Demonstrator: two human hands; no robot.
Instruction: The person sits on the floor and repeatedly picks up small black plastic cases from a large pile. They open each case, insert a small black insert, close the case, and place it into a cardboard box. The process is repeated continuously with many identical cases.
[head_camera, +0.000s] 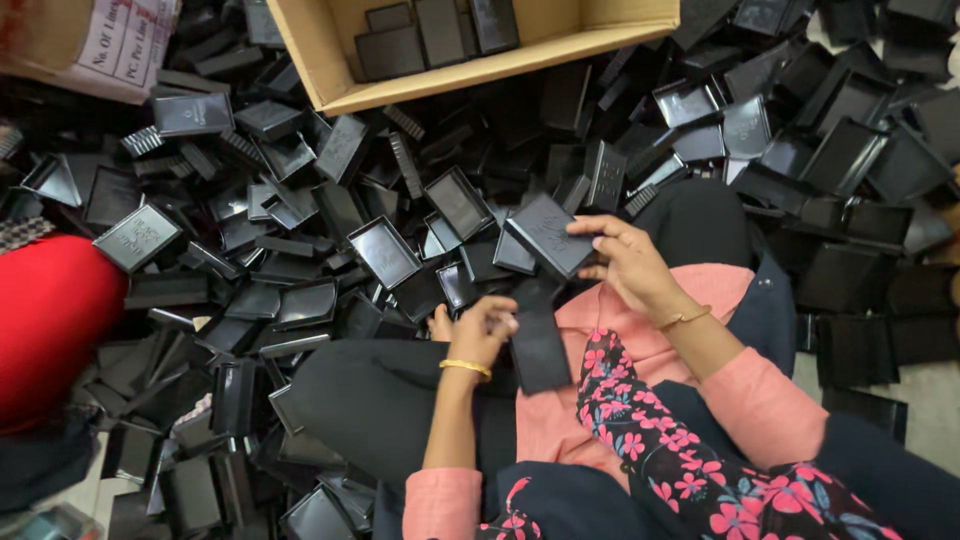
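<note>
At the far left there is a red cloth (50, 320) beside a big heap of black plastic trays (250, 250) that covers the floor. At the top, a cardboard box (330, 60) stands open with a few black pieces inside. Near the middle, the left hand (478, 330) is closed around the upper end of a flat black piece (540, 345) that lies on the lap; a gold bangle (465, 367) is on this wrist. To the right and a little higher, the right hand (625, 262) grips a black tray (550, 235) by its edge and holds it tilted above the knees. More black trays lie at the right side.
</note>
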